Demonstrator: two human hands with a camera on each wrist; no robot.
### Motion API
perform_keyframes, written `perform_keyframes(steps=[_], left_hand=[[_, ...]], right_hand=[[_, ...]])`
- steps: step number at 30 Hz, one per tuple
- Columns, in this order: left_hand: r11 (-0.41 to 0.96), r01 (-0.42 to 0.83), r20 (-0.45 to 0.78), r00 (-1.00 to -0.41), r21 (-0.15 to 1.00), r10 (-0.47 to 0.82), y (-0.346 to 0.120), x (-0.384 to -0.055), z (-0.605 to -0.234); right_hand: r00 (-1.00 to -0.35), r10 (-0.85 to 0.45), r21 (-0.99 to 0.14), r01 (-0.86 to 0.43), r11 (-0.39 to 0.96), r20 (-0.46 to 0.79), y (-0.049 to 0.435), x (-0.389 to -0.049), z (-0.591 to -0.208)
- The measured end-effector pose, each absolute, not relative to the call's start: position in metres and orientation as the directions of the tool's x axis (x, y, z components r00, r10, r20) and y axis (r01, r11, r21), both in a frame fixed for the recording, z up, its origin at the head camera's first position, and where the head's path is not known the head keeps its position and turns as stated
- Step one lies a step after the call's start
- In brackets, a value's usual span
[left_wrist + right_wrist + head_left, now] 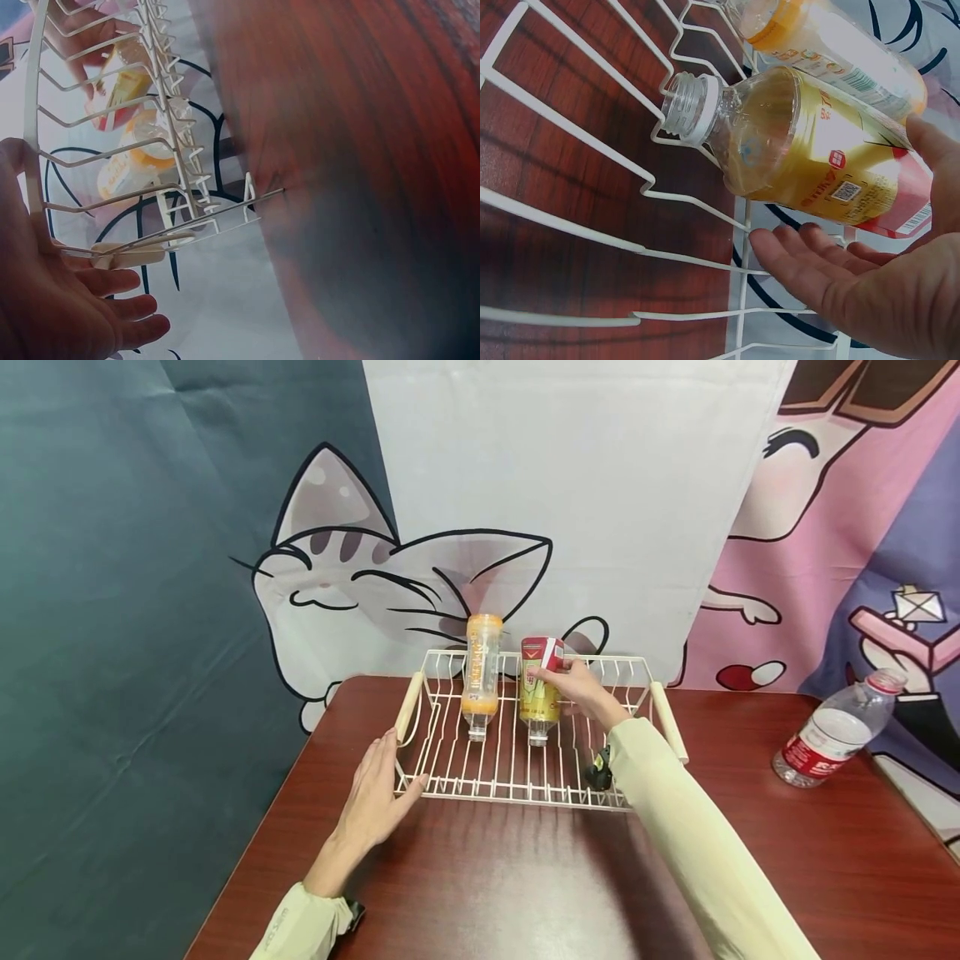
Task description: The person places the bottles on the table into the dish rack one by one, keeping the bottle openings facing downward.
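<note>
In the head view, your right hand (588, 687) covers part of the red-and-yellow bottle (537, 700), and the print on the orange-ended bottle (482, 670) is too small to read. Your left hand (67, 307) runs off the left wrist view's edge, with the table (375, 120) blurred beside it. The right wrist view's top edge cuts the orange-ended bottle's neck.

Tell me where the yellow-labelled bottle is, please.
In the head view, the yellow-labelled bottle is in the rack, just right of the orange-banded bottle.
</note>
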State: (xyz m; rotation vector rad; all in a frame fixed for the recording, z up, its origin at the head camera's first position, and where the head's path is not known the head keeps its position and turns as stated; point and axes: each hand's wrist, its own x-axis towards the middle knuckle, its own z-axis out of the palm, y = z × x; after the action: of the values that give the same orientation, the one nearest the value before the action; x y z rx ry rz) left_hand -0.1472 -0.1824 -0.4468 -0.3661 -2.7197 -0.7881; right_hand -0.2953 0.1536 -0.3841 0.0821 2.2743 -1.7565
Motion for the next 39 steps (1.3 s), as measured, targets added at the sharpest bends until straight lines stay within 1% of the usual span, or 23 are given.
perform_keyframes(steps=[5,9,12,14,16,18,19,21,23,25,26,28,29,31,33,35,38,39], left_hand=[[0.816,0.319,0.342,-0.926,0.482,0.161,-0.182,-0.147,-0.447],[0.816,0.316,0.337,-0.928,0.483,0.160,-0.183,-0.147,-0.446],[0.826,0.306,0.319,-0.934,0.474,0.163,-0.183,-0.145,-0.446],[0.829,0.302,0.310,-0.936,0.470,0.166,-0.183,-0.145,-0.446],[0.834,0.304,0.309,-0.936,0.461,0.171,-0.183,-0.145,-0.446],[0.836,0.306,0.312,-0.934,0.456,0.172,-0.183,-0.145,-0.445],[0.837,0.306,0.311,-0.935,0.453,0.172,-0.183,-0.145,-0.444],[0.840,0.302,0.307,-0.936,0.452,0.171,-0.183,-0.146,-0.443],[0.841,0.298,0.302,-0.938,0.452,0.171,-0.183,-0.146,-0.443],[0.842,0.298,0.299,-0.939,0.450,0.173,-0.183,-0.146,-0.443],[0.843,0.298,0.300,-0.938,0.448,0.173,-0.184,-0.146,-0.444],[0.843,0.300,0.305,-0.937,0.446,0.172,-0.184,-0.146,-0.444],[0.843,0.301,0.308,-0.936,0.445,0.172,-0.184,-0.146,-0.444],[0.844,0.305,0.312,-0.934,0.442,0.174,-0.185,-0.145,-0.444],[0.842,0.309,0.316,-0.932,0.442,0.176,-0.185,-0.145,-0.443],[0.841,0.315,0.321,-0.930,0.439,0.180,-0.185,-0.145,-0.443],[0.840,0.318,0.325,-0.928,0.440,0.181,-0.185,-0.146,-0.441],[0.839,0.318,0.325,-0.928,0.441,0.181,-0.185,-0.146,-0.441]], right_hand=[[-0.956,-0.120,-0.923,0.219,0.316,-0.268,0.160,-0.287,-0.375],[-0.972,-0.079,-0.909,0.179,0.376,-0.224,0.170,-0.277,-0.357],[-0.993,-0.044,-0.886,0.081,0.456,-0.113,0.184,-0.263,-0.336],[-1.000,0.007,-0.859,0.002,0.512,0.001,0.198,-0.250,-0.322],[-0.987,0.077,-0.817,-0.074,0.572,0.143,0.216,-0.235,-0.310],[-0.940,0.171,-0.779,-0.133,0.613,0.295,0.235,-0.221,-0.300],[-0.900,0.228,-0.759,-0.153,0.633,0.371,0.245,-0.215,-0.296],[-0.790,0.321,-0.712,-0.198,0.674,0.523,0.267,-0.206,-0.291],[-0.671,0.405,-0.682,-0.208,0.701,0.621,0.289,-0.198,-0.287],[-0.573,0.482,-0.676,-0.182,0.714,0.663,0.313,-0.190,-0.286],[-0.535,0.508,-0.677,-0.174,0.715,0.675,0.325,-0.187,-0.286],[-0.491,0.570,-0.703,-0.131,0.699,0.658,0.348,-0.179,-0.288],[-0.479,0.612,-0.731,-0.098,0.675,0.629,0.358,-0.175,-0.289],[-0.476,0.682,-0.790,-0.045,0.612,0.556,0.379,-0.165,-0.295],[-0.500,0.743,-0.849,0.029,0.528,0.446,0.397,-0.156,-0.304],[-0.531,0.794,-0.905,0.110,0.412,0.297,0.411,-0.148,-0.314],[-0.565,0.812,-0.955,0.132,0.267,0.149,0.432,-0.145,-0.334],[-0.575,0.812,-0.970,0.120,0.212,0.106,0.437,-0.145,-0.342]])
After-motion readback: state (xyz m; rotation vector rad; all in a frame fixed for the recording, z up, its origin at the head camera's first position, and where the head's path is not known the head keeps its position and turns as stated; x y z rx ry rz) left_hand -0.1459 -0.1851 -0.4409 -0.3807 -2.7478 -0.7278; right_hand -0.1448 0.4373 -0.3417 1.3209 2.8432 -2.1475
